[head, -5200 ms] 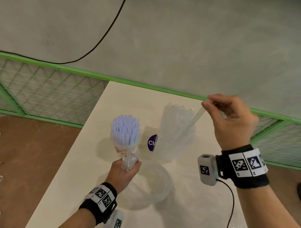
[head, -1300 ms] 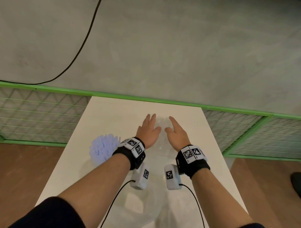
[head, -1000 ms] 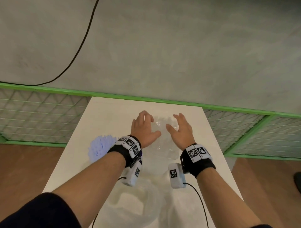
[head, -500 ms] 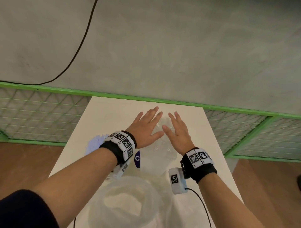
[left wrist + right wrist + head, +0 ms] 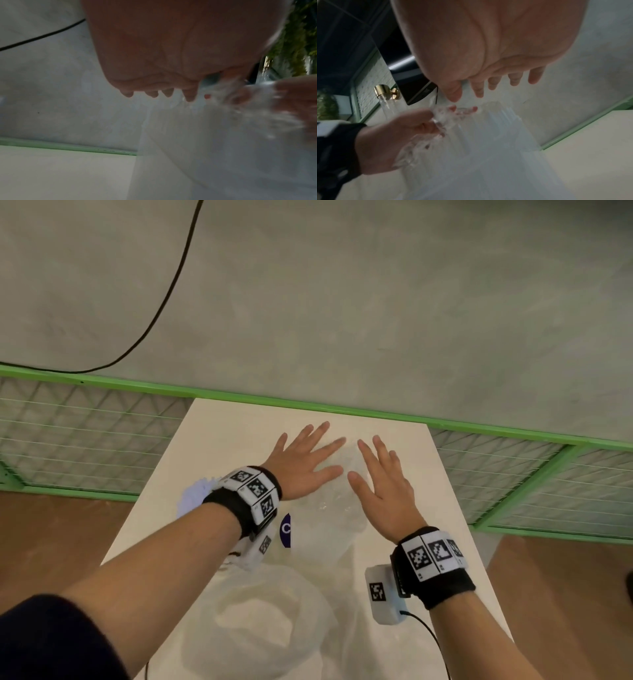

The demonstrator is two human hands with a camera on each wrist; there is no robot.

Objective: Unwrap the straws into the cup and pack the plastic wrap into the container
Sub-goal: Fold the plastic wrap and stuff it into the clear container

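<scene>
On the white table (image 5: 236, 429), at its far middle, stands a tall clear container (image 5: 337, 508) stuffed with crumpled plastic wrap (image 5: 426, 138). The person's left hand (image 5: 301, 463) and right hand (image 5: 382, 484) lie flat on top of that wrap, side by side, thumbs nearly touching. Both hands show straight, spread fingers, palms down; neither is curled round anything. From the right wrist view, the wrap bulges up between the two palms, and straight clear strips fill the container below.

Left of the container, partly hidden behind the left wristband (image 5: 255, 491), stands the cup of pale blue straws (image 5: 191, 498); only the straw tips show. Its wall is not visible. A purple round label (image 5: 286, 529) sits just left of the container's base. Near of the container, toward the person, lies a clear plastic bag (image 5: 260, 625), open-mouthed; what it holds cannot be made out.
</scene>
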